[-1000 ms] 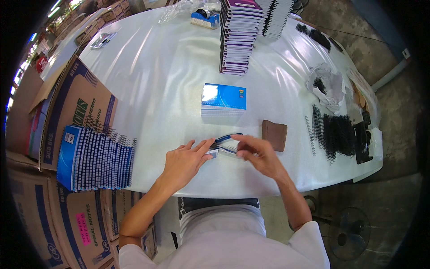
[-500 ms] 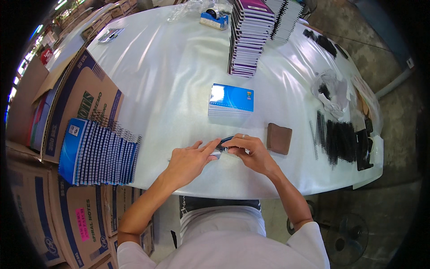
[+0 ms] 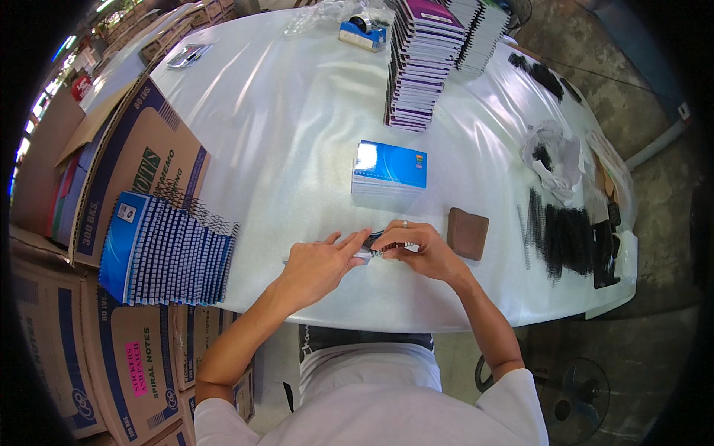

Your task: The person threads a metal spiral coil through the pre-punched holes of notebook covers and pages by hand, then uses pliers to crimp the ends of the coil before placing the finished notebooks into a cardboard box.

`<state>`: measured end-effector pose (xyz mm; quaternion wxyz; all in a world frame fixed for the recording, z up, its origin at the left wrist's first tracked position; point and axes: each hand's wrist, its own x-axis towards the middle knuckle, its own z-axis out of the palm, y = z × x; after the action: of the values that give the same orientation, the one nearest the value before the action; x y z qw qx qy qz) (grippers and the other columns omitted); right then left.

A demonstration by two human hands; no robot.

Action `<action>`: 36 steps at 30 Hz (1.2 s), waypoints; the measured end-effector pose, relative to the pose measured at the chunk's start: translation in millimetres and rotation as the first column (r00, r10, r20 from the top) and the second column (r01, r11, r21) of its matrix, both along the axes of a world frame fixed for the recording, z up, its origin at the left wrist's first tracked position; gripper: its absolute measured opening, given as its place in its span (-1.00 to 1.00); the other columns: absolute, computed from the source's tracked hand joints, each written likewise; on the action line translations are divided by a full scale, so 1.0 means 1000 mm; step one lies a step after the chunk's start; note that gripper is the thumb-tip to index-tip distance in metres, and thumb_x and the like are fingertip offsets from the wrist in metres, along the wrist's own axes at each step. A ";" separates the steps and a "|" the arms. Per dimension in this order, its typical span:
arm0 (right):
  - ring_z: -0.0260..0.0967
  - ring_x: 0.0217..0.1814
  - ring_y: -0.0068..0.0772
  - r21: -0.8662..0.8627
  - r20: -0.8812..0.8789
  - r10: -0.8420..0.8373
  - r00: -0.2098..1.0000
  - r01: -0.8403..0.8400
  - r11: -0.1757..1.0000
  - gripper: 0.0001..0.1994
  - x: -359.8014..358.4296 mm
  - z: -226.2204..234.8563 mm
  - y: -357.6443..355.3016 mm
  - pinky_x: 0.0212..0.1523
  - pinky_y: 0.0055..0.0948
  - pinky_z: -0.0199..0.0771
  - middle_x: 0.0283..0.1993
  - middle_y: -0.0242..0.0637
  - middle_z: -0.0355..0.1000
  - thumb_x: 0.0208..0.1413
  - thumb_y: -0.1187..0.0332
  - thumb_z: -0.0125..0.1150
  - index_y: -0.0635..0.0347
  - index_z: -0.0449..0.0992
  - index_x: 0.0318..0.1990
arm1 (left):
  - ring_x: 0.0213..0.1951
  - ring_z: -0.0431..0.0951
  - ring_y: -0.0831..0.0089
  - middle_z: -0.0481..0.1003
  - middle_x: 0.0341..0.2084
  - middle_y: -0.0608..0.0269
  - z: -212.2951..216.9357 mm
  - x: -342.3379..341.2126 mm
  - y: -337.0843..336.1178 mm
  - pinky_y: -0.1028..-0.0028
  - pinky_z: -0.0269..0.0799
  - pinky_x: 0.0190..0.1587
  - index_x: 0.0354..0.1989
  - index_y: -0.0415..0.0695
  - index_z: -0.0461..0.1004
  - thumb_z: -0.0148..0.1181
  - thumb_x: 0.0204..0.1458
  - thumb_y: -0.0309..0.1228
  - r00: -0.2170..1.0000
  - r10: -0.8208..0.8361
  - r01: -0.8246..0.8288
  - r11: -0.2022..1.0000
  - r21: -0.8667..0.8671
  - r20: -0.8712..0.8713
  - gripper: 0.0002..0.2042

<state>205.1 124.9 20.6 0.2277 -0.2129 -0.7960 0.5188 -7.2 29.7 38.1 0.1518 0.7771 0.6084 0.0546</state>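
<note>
Near the front of the table, a small notebook point(image 3: 364, 254) sits mostly covered by my two hands. My left hand point(image 3: 316, 269) presses on its left part, fingers stretched over it and thumb along the near edge. With thumb and bent fingers, my right hand point(image 3: 422, 253) pinches a dark spiral coil point(image 3: 401, 246) at the notebook's right end. How far the coil is threaded through the pages is hidden by the fingers. Just beyond is a stack of blue-covered notepads point(image 3: 390, 165). A brown block point(image 3: 467, 233) lies to the right of my right hand.
Coiled blue notebooks point(image 3: 175, 249) stand in a row at left, beside an open carton point(image 3: 141, 163). A tall stack of purple notebooks point(image 3: 420, 70) and a blue tape dispenser point(image 3: 363, 35) are at the back. Loose black coils point(image 3: 561, 238) and a plastic bag point(image 3: 554, 160) lie right.
My right fingers have shifted slightly at the notebook's end, and more of the dark coil shows there. My left hand stays on the notebook. The whole view has moved a little.
</note>
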 end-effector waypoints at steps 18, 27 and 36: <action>0.39 -0.30 -0.22 0.225 0.120 -0.070 0.990 0.042 0.974 -0.74 -0.004 0.009 -0.012 -0.28 -0.29 0.39 -0.34 -0.19 0.44 0.08 0.54 0.24 0.17 0.50 -0.05 | -0.33 0.63 0.18 0.55 -0.11 0.17 -0.004 0.001 0.001 0.22 0.52 -0.38 0.38 0.13 0.14 0.06 0.21 -0.19 0.999 0.031 -0.032 0.998 0.048 0.013 -0.46; 0.45 -0.21 -0.09 0.551 0.188 -0.113 0.976 -0.009 0.834 -0.83 -0.007 0.018 -0.023 -0.21 -0.16 0.46 -0.28 -0.21 0.42 0.06 0.54 0.18 0.17 0.40 -0.18 | -0.29 0.64 0.21 0.52 0.05 0.24 -0.003 0.007 0.000 0.26 0.55 -0.35 0.33 0.24 0.23 0.12 0.17 -0.23 0.998 -0.017 0.012 0.997 0.082 0.063 -0.48; 0.25 0.28 0.03 0.533 0.604 -0.290 0.743 -0.105 0.839 -0.55 0.097 0.029 0.032 0.22 -0.13 0.29 0.27 -0.07 0.30 -0.16 0.48 0.43 0.01 0.51 -0.02 | -0.07 0.61 0.26 0.44 0.18 0.42 0.010 -0.004 -0.013 0.28 0.55 -0.24 0.27 0.36 0.31 0.04 0.19 -0.12 0.978 -0.208 0.204 0.964 -0.171 -0.001 -0.57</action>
<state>301.8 156.9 49.1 0.0065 -0.3517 -0.9235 0.1531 -10.8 16.7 48.1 0.2166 0.8208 0.5282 -0.0211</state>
